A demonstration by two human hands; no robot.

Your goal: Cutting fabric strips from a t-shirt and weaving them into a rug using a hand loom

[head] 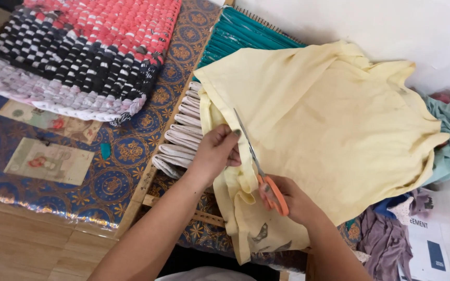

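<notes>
A blue-and-gold patterned cloth (115, 171) covers the surface above a wooden floor (22, 244). On it lie a woven rag mat (79, 52) in coral, black and white, two picture cards (48, 161) — and a wooden loom frame (170, 130) strung with teal strips.

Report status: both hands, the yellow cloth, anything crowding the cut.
Left hand pinching the cut strip edge of yellow cloth. Right hand working orange-handled scissors, blades in the cloth. White strips on the frame lie just left of the cut.
</notes>
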